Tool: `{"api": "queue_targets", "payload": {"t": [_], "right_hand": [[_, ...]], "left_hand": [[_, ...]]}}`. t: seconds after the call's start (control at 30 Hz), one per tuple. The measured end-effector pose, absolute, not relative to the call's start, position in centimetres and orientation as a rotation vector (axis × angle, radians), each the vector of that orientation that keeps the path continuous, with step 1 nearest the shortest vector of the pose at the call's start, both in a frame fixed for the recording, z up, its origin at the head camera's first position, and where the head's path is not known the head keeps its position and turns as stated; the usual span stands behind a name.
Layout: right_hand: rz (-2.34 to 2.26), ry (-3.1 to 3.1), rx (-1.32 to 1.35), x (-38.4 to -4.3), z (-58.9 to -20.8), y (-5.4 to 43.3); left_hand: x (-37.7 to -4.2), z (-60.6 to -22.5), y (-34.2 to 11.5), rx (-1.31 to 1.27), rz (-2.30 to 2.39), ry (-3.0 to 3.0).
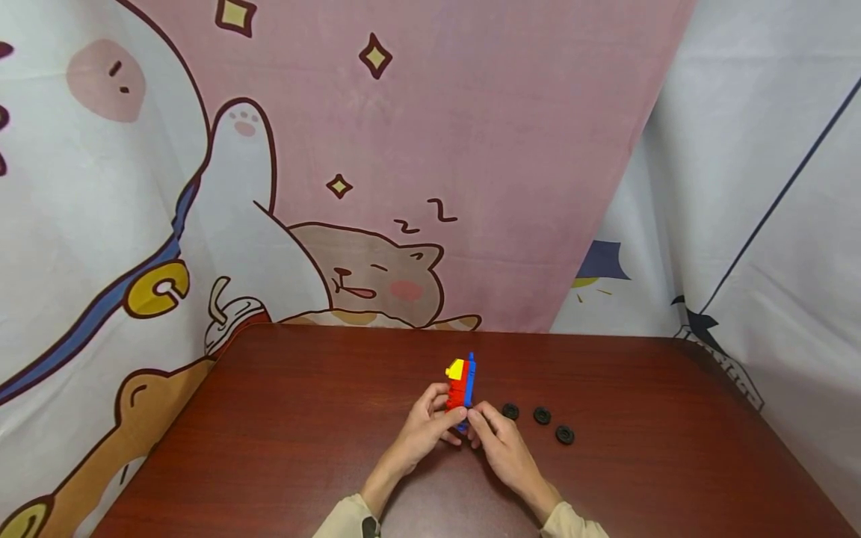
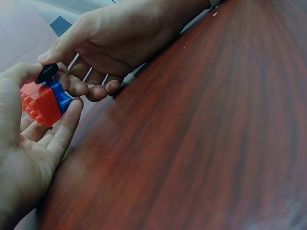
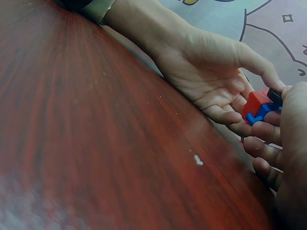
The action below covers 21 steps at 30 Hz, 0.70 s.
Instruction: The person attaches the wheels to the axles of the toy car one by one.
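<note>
A toy car (image 1: 457, 390) of red, yellow and blue building bricks stands on end above the table, gripped by my left hand (image 1: 418, 435). Its yellow piece is near the top, and a blue base runs down its right side. At the lower end, my right hand (image 1: 506, 453) pinches a black wheel (image 2: 47, 73) between thumb and forefinger. That wheel sits against the end of a blue axle part (image 2: 60, 96) in the left wrist view. My left thumb tip also reaches the wheel. In the right wrist view, fingers partly cover the red brick (image 3: 257, 102).
Three loose black wheels, the left one (image 1: 510, 412), the middle one (image 1: 542, 415) and the right one (image 1: 565, 434), lie on the brown wooden table (image 1: 303, 418) to the right of my hands. A cartoon-printed cloth (image 1: 511, 149) hangs behind the table's far edge.
</note>
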State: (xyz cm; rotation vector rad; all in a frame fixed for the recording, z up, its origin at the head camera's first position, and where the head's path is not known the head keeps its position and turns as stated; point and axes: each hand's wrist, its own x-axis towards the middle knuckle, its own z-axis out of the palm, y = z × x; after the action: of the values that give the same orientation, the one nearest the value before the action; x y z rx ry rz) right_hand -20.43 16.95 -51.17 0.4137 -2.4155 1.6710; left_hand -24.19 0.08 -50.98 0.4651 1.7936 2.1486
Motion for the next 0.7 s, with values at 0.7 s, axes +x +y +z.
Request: {"api": "queue_targets", "payload": {"t": [0.7], "right_hand": [[1.732, -2.395, 0.467, -19.0, -48.4, 16.3]], "left_hand": [[-24.3, -50.8, -0.3, 0.454, 2.139, 1.754]]}}
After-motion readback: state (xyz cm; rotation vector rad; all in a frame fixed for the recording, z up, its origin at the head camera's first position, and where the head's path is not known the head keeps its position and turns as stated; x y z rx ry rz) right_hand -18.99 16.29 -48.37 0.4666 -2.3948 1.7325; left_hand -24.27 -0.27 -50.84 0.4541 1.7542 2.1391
